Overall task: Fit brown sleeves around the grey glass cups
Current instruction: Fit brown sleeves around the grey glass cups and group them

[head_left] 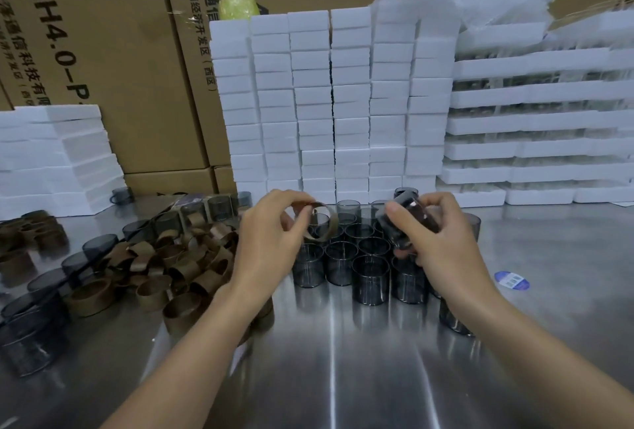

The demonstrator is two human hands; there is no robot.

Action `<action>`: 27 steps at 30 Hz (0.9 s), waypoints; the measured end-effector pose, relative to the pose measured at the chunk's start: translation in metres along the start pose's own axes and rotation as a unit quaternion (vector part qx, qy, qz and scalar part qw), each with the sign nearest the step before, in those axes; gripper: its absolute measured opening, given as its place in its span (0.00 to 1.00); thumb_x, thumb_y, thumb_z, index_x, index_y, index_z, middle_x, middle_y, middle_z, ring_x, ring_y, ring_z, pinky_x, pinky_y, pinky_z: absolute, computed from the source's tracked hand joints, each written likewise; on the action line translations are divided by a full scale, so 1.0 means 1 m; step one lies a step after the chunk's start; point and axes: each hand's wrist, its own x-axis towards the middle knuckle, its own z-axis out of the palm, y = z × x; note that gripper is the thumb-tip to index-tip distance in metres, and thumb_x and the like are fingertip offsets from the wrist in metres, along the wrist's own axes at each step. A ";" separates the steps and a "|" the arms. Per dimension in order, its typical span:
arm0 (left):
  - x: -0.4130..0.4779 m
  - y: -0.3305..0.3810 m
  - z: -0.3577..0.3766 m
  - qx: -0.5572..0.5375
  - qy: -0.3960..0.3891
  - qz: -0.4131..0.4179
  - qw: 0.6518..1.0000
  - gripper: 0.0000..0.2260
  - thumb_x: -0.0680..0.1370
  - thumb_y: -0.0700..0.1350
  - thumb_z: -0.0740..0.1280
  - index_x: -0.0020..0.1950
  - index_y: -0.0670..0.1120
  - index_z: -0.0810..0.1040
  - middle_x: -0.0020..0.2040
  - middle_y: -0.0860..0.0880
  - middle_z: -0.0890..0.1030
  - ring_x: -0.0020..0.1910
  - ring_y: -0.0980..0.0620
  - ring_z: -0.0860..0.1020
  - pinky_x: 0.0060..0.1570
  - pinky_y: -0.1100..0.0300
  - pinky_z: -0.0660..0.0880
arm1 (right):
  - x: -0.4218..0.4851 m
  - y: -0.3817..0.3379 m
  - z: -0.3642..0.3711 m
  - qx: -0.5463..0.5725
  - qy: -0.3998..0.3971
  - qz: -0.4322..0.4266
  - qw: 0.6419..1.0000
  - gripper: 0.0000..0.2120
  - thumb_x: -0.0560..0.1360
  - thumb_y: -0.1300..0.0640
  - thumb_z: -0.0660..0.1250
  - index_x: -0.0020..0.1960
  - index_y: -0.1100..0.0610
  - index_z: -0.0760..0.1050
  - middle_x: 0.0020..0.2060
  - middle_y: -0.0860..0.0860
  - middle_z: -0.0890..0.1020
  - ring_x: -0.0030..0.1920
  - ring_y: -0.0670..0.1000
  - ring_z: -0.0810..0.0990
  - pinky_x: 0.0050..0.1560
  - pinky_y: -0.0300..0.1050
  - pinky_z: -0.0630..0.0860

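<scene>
While the left hand (271, 233) pinches a sleeve (332, 222) between thumb and fingertips — a thin brown ring, open and held on edge — the right hand (437, 243) curls its fingers round a cup (406, 219), smoky grey, see-through and tilted; both hover just apart above a cluster of upright cups (370, 274) on the steel table (343, 377); a heap of sleeves (178, 264) lies to the left.

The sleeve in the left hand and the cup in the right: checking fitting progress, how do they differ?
The sleeve is a brown, opaque band; the cup is grey, see-through glass. The sleeve is a short ring; the cup is taller. The left hand pinches the sleeve's rim; the right hand wraps the tilted cup. Both are held up, apart, not yet fitted.
</scene>
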 end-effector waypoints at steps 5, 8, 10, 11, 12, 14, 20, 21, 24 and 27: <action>-0.011 0.026 0.009 0.068 0.048 0.262 0.962 0.05 0.84 0.40 0.73 0.57 0.44 0.89 0.52 0.50 0.86 0.43 0.53 0.85 0.38 0.57 0.83 | -0.005 0.006 0.007 -0.019 -0.044 -0.001 0.999 0.26 0.66 0.30 0.77 0.59 0.34 0.72 0.42 0.44 0.85 0.32 0.45 0.80 0.37 0.49 0.77; -0.015 0.033 0.013 0.084 0.082 0.308 0.944 0.04 0.83 0.38 0.75 0.55 0.42 0.90 0.50 0.47 0.87 0.39 0.50 0.85 0.33 0.55 0.82 | -0.005 0.004 0.006 0.007 -0.071 -0.007 0.997 0.21 0.77 0.42 0.78 0.65 0.29 0.73 0.55 0.50 0.82 0.34 0.50 0.83 0.34 0.47 0.82; -0.017 0.035 0.015 0.090 0.092 0.317 0.940 0.03 0.82 0.38 0.76 0.53 0.41 0.90 0.49 0.46 0.87 0.38 0.49 0.84 0.31 0.55 0.81 | -0.006 0.001 0.006 0.035 -0.097 0.004 0.995 0.22 0.75 0.39 0.78 0.65 0.31 0.74 0.54 0.50 0.83 0.37 0.49 0.83 0.37 0.46 0.82; -0.018 0.036 0.015 0.088 0.095 0.317 0.940 0.03 0.82 0.38 0.75 0.52 0.41 0.90 0.49 0.46 0.87 0.37 0.49 0.84 0.31 0.55 0.81 | -0.007 0.000 0.006 0.043 -0.112 0.009 0.993 0.24 0.71 0.35 0.78 0.64 0.31 0.74 0.50 0.48 0.84 0.37 0.48 0.82 0.38 0.44 0.82; -0.018 0.036 0.015 0.086 0.096 0.315 0.940 0.03 0.82 0.38 0.75 0.51 0.41 0.90 0.49 0.45 0.87 0.37 0.49 0.84 0.30 0.55 0.80 | -0.008 0.000 0.006 0.039 -0.125 0.011 0.991 0.28 0.68 0.32 0.79 0.65 0.31 0.73 0.46 0.44 0.85 0.36 0.47 0.82 0.38 0.42 0.81; -0.019 0.036 0.017 0.090 0.101 0.318 0.939 0.04 0.82 0.37 0.76 0.47 0.40 0.88 0.48 0.45 0.87 0.35 0.49 0.82 0.29 0.54 0.79 | -0.008 0.002 0.006 0.030 -0.146 0.008 0.989 0.33 0.64 0.28 0.81 0.65 0.30 0.72 0.46 0.39 0.85 0.34 0.46 0.80 0.38 0.39 0.80; -0.017 0.030 0.017 0.068 0.127 0.304 0.942 0.07 0.80 0.37 0.77 0.42 0.38 0.85 0.45 0.45 0.87 0.36 0.48 0.84 0.28 0.53 0.79 | -0.004 0.003 0.002 0.013 -0.187 -0.011 0.982 0.42 0.59 0.32 0.87 0.67 0.32 0.71 0.49 0.38 0.85 0.36 0.44 0.82 0.41 0.39 0.80; -0.018 0.030 0.017 0.058 0.125 0.296 0.945 0.07 0.80 0.38 0.77 0.43 0.38 0.85 0.44 0.45 0.86 0.37 0.48 0.84 0.29 0.53 0.80 | -0.004 0.003 0.003 0.008 -0.190 -0.019 0.982 0.41 0.60 0.35 0.87 0.68 0.33 0.71 0.51 0.39 0.85 0.39 0.44 0.84 0.41 0.38 0.80; -0.019 0.030 0.018 0.011 0.098 0.234 0.967 0.06 0.80 0.43 0.76 0.49 0.41 0.84 0.45 0.48 0.85 0.40 0.51 0.84 0.35 0.59 0.80 | -0.006 0.005 0.006 0.000 -0.188 -0.052 0.981 0.40 0.62 0.43 0.88 0.68 0.37 0.71 0.57 0.41 0.85 0.53 0.46 0.88 0.50 0.36 0.82; -0.021 0.038 0.019 -0.090 0.025 0.064 0.994 0.08 0.78 0.54 0.74 0.54 0.55 0.81 0.48 0.58 0.85 0.44 0.56 0.85 0.38 0.67 0.76 | -0.005 0.006 0.007 0.014 -0.167 -0.073 0.983 0.38 0.61 0.46 0.89 0.64 0.38 0.72 0.56 0.40 0.85 0.53 0.46 0.88 0.51 0.34 0.82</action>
